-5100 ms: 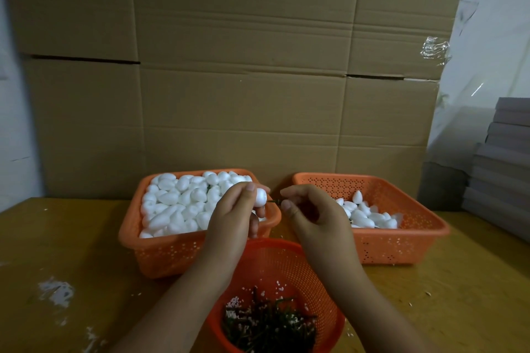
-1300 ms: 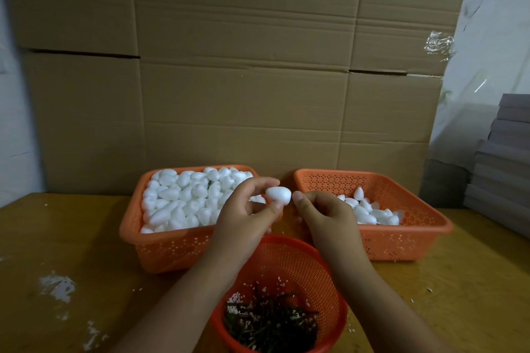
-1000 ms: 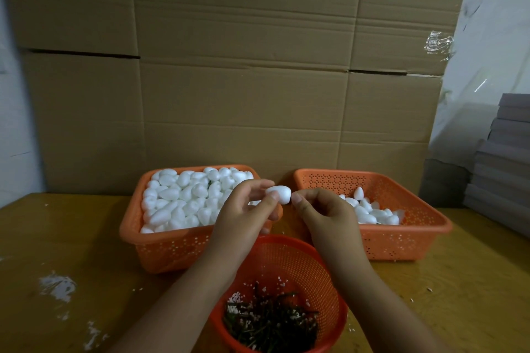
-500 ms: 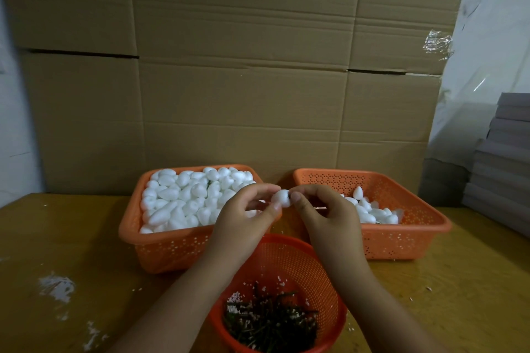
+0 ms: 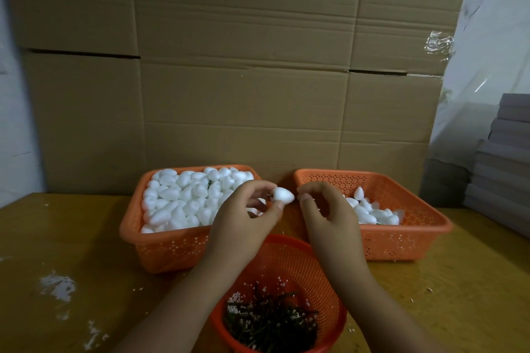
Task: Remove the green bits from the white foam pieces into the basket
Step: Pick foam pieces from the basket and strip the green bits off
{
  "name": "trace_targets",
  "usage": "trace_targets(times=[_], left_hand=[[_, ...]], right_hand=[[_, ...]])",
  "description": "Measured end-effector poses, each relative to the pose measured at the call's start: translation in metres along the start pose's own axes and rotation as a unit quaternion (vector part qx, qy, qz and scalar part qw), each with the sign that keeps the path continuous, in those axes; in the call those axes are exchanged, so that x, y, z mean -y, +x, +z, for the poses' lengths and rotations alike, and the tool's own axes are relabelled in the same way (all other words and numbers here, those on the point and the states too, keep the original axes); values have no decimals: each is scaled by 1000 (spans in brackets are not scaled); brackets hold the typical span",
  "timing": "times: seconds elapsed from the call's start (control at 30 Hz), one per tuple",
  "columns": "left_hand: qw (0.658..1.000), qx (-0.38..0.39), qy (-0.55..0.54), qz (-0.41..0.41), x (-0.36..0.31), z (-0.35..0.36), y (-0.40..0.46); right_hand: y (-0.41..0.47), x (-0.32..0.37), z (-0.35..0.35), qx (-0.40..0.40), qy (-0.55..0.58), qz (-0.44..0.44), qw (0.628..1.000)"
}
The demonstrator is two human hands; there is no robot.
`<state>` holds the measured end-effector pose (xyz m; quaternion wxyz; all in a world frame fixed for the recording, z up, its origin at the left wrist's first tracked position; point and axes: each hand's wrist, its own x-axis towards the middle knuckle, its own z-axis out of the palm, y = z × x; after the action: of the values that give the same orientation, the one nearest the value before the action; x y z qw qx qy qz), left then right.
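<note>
We find the white foam piece point(image 5: 283, 196) pinched at its blunt end between the thumb and fingers of the left hand point(image 5: 246, 215), held in the air above the gap between the two rectangular baskets. It is egg-shaped, its long axis roughly level, the narrower end pointing toward the right hand point(image 5: 324, 209). We judge it very light, soft and easily dented, so a gentle pinch across the wide middle suits it; squeezing hard would crumble it (crumbs already dot the bench point(image 5: 71, 252)). The right hand sits just beside the tip, fingers curled toward the thumb; whether they grip a green bit we cannot tell, the view being too small there. Below both hands stands the round basket point(image 5: 289, 252) holding dark green bits point(image 5: 269, 327). The left basket point(image 5: 172, 249) is heaped with foam pieces; the right basket point(image 5: 401, 241) holds only a few.
</note>
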<state>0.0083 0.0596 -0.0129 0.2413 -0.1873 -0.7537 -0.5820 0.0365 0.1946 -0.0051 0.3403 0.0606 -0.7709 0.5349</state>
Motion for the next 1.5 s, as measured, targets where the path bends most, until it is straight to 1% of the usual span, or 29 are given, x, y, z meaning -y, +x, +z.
trace_targets(times=[0.1, 0.2, 0.3, 0.47, 0.57, 0.7, 0.77, 0.83, 0.9, 0.93, 1.0, 1.07, 1.13, 1.2, 1.23, 1.3, 1.33, 1.37, 1.5], left_hand=[[998, 0, -57, -23, -1, -2, 0], [998, 3, -65, -24, -1, -2, 1], [999, -5, -47, -14, -3, -1, 1], [1000, 9, 12, 20, 1, 0, 1], [999, 28, 22, 27, 5, 1, 2], [999, 41, 29, -8, 12, 2, 1], [999, 34, 32, -23, 14, 2, 0], [998, 28, 39, -29, 14, 0, 1], [998, 25, 45, -28, 13, -1, 2], [998, 25, 47, -28, 12, -1, 2], [998, 24, 53, -31, 11, -1, 2], [998, 26, 56, -33, 10, -1, 2], [998, 28, 55, -32, 10, -2, 2], [998, 28, 52, -32, 9, -2, 1], [998, 28, 50, -33, 8, -2, 1], [998, 31, 49, -34, 8, -2, 1], [998, 33, 50, -35, 8, -2, 1], [997, 37, 52, -35, 8, -3, 1], [993, 81, 77, -34, 8, -4, 1]], right_hand=[[3, -2, -2, 27, -13, 26, 999], [1, 1, 0, 35, -5, 6, 999], [-1, 5, -1, 33, -18, -54, 998], [-3, 4, 0, 18, -107, -167, 980], [-4, 1, 3, 21, -129, -192, 973], [-4, -3, 4, 75, -57, -143, 985], [-2, -5, 3, 65, -55, -107, 991], [3, -7, -1, 57, -45, -45, 996], [9, -5, -8, 94, -79, 6, 992], [13, -3, -11, 129, -119, 11, 984], [17, 3, -19, 217, -192, -1, 957], [19, 9, -25, 312, -254, -15, 916], [17, 13, -29, 413, -329, -14, 849], [10, 13, -26, 488, -400, 5, 776], [6, 12, -23, 506, -428, 13, 749], [-4, 8, -14, 524, -466, 7, 713], [-7, 5, -10, 523, -477, -4, 706], [-9, 3, -7, 515, -480, -12, 710], [-9, 1, -5, 472, -438, -20, 765]])
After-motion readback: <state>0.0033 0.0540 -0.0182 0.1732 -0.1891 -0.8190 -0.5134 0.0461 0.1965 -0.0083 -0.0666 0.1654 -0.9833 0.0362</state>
